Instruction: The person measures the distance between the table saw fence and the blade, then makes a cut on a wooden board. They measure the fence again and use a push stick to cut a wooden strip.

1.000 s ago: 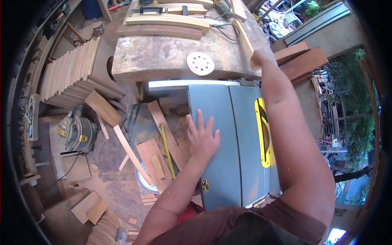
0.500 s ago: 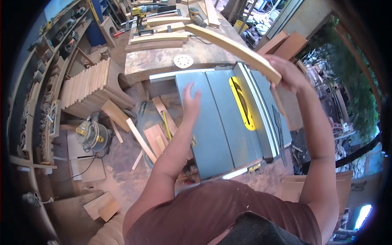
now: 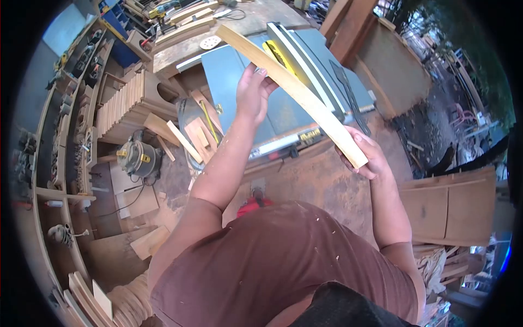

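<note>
A long, slightly curved wooden strip [image 3: 297, 95] slants across the view, held in the air above the front of a table saw [image 3: 229, 71]. My right hand [image 3: 366, 155] is closed around its near end, thumb along the side. Farther up, my left hand [image 3: 253, 94] grips the strip's left edge, with some fingers partly hidden beneath it. Behind the strip, the saw's yellow throat plate [image 3: 278, 54] is partly covered. The long fence [image 3: 305, 68] runs beside that plate.
A workbench [image 3: 174, 60] behind the saw carries wooden strips, a yellow drill [image 3: 158, 12] and a white sanding disc [image 3: 209, 42]. Offcuts [image 3: 199, 136] lie left of the saw. A shop vacuum [image 3: 139, 158], stacked panels [image 3: 122, 111] and shelves [image 3: 62, 131] stand farther left.
The strip has come down and nearer my body in my right hand. My left hand, apart from it before, has taken hold of it. The view has shifted back from the saw.
</note>
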`<action>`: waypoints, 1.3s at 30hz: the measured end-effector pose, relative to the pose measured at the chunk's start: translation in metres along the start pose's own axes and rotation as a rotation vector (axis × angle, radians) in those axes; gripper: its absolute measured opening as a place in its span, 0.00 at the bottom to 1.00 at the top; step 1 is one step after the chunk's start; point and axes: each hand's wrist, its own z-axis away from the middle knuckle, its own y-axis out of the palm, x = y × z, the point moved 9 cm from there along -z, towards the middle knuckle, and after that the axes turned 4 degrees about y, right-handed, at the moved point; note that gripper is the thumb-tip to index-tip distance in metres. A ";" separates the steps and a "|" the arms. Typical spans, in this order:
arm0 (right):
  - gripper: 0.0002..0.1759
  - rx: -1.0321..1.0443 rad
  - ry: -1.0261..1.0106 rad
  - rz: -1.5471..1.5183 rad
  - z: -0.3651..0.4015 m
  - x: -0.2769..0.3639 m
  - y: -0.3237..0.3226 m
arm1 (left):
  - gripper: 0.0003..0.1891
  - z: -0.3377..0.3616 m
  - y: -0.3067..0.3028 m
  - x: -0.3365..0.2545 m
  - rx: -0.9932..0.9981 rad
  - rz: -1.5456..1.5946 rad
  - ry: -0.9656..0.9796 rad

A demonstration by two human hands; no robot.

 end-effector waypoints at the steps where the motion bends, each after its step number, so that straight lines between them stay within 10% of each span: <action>1: 0.29 0.002 -0.007 0.007 0.019 -0.006 -0.006 | 0.21 0.014 0.010 0.009 0.008 -0.004 -0.012; 14: 0.33 -0.207 -0.095 0.154 0.140 -0.054 -0.059 | 0.21 0.112 0.072 0.057 0.033 -0.040 -0.124; 22: 0.31 -0.593 -0.414 1.138 0.183 -0.047 -0.048 | 0.29 0.124 0.068 0.099 -0.121 0.220 -0.285; 30: 0.36 -0.442 -0.019 0.456 0.178 -0.150 -0.086 | 0.37 0.132 0.016 0.216 -0.183 0.423 -0.508; 33: 0.34 -0.383 0.108 0.412 0.174 -0.164 -0.084 | 0.39 0.148 -0.006 0.245 -0.492 0.208 -0.588; 39: 0.31 -0.581 -0.189 1.099 0.168 -0.159 -0.093 | 0.29 0.153 -0.023 0.276 -0.328 0.056 -0.661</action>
